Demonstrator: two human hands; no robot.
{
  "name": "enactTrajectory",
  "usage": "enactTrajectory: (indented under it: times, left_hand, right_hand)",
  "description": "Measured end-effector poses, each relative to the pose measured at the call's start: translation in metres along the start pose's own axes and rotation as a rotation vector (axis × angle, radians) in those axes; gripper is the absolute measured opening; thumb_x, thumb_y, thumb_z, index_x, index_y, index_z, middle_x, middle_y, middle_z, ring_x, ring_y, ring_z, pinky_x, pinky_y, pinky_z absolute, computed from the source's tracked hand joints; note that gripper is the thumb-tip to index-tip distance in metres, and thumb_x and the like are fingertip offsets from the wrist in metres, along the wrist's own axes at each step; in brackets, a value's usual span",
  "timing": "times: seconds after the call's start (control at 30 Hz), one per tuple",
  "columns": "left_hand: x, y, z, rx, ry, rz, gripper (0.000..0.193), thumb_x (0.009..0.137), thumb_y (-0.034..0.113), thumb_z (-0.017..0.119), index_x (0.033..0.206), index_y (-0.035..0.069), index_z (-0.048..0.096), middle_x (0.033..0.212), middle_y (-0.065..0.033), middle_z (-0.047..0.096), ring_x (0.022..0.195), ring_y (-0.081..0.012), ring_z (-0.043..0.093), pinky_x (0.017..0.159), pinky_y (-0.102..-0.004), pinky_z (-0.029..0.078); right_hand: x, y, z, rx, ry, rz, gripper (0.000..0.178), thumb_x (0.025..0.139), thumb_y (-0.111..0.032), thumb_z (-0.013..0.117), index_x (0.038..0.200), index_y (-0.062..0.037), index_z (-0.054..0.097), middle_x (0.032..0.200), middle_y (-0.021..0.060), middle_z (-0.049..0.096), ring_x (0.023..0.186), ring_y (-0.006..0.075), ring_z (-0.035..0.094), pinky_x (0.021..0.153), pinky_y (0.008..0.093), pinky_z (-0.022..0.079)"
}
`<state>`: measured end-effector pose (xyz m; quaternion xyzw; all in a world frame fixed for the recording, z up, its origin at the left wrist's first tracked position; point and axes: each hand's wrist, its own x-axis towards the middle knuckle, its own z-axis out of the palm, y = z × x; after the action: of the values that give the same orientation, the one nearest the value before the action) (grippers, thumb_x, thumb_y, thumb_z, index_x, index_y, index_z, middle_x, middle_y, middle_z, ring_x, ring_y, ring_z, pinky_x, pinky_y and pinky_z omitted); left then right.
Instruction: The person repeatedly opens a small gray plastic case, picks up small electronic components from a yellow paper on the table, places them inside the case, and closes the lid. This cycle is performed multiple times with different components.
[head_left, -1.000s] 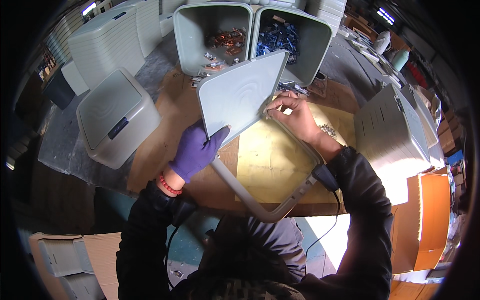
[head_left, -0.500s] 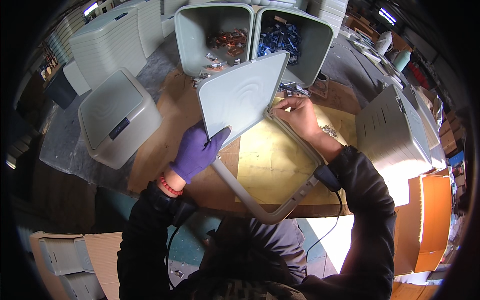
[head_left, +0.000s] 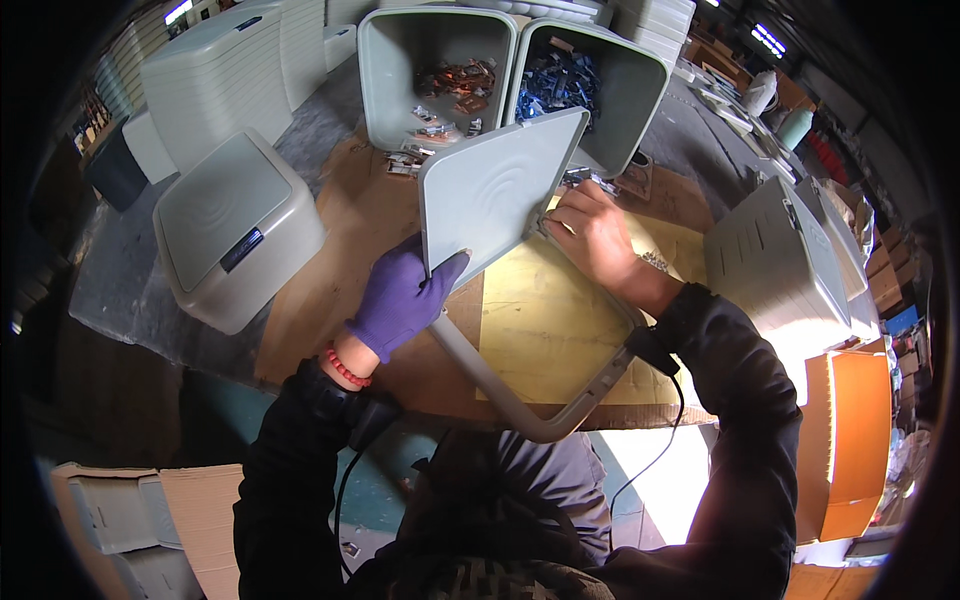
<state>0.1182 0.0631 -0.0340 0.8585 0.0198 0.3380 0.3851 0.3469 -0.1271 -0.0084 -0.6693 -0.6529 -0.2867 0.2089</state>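
A light grey lid panel (head_left: 500, 190) stands tilted up from a rectangular grey plastic frame (head_left: 475, 372), which lies over the table's front edge. My left hand (head_left: 405, 297), in a purple glove, grips the panel's lower left edge with the thumb on its face. Bare, my right hand (head_left: 600, 238) is closed in a pinch at the corner where panel and frame meet. Whatever its fingertips hold is too small to make out. A small pile of metal parts (head_left: 655, 261) lies just beyond the right wrist, on a yellow sheet (head_left: 530, 335).
Two open grey bins (head_left: 372, 85) lie at the back, holding orange-brown and blue small pieces. A lidded grey bin (head_left: 240, 235) rests at left, with stacked bins (head_left: 215, 85) behind it. More grey bins (head_left: 770, 265) and an orange-lit carton (head_left: 845, 440) stand at right.
The panel has swung a little more upright and to the right, my left hand moving with it. My right hand stays at the corner, its fingers curled more tightly.
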Motion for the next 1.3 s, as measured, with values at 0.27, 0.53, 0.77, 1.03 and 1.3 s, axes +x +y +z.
enactTrajectory:
  times: [0.27,0.53,0.77,1.03,1.3]
  left_hand:
    - [0.000,0.001,0.000,0.051,-0.006,-0.014,0.026,0.098,0.020,0.068,0.109,-0.003,0.069,0.095,-0.0217,0.073,0.082,-0.0364,0.072,0.070,-0.0381,0.054]
    - [0.001,0.003,0.000,0.055,0.003,-0.009,0.027,0.098,0.022,0.067,0.109,-0.003,0.069,0.091,-0.0213,0.073,0.079,-0.0366,0.072,0.067,-0.0382,0.054]
    - [0.000,0.007,0.001,0.114,-0.020,0.034,0.031,0.099,0.028,0.065,0.104,-0.002,0.070,0.088,-0.0237,0.071,0.076,-0.0422,0.069,0.062,-0.0432,0.054]
    - [-0.001,0.014,0.002,0.116,-0.027,-0.037,0.031,0.099,0.027,0.065,0.103,-0.003,0.070,0.090,-0.0232,0.071,0.079,-0.0416,0.070,0.065,-0.0433,0.054]
    - [0.009,-0.001,-0.022,0.653,0.135,0.061,0.037,0.092,0.034,0.072,0.104,-0.002,0.073,0.111,-0.0166,0.061,0.097,-0.0340,0.063,0.085,-0.0405,0.052]
  right_hand:
    - [-0.004,0.002,-0.003,-0.049,-0.037,-0.056,0.010,0.076,-0.009,0.074,0.086,-0.0092,0.072,0.091,0.0022,0.067,0.091,0.0236,0.060,0.076,0.0341,0.054]
    - [-0.012,0.005,0.006,-0.070,-0.070,-0.049,0.009,0.076,-0.009,0.070,0.085,-0.0101,0.068,0.088,0.0032,0.063,0.089,0.0234,0.062,0.071,0.0356,0.055]
    - [-0.007,-0.001,0.017,-0.127,-0.168,0.094,0.009,0.078,-0.015,0.071,0.084,-0.0083,0.069,0.088,0.0049,0.064,0.092,0.0263,0.064,0.073,0.0390,0.056]
    - [0.007,0.001,0.026,-0.037,-0.119,0.633,0.078,0.074,-0.033,0.086,0.131,0.0050,0.050,0.119,0.0294,0.060,0.116,0.0410,0.058,0.098,0.0441,0.050]
    - [0.011,0.115,-0.035,-0.103,-0.247,0.642,0.023,0.078,-0.013,0.074,0.101,-0.0065,0.075,0.104,0.0183,0.073,0.092,0.0365,0.071,0.084,0.0438,0.058]
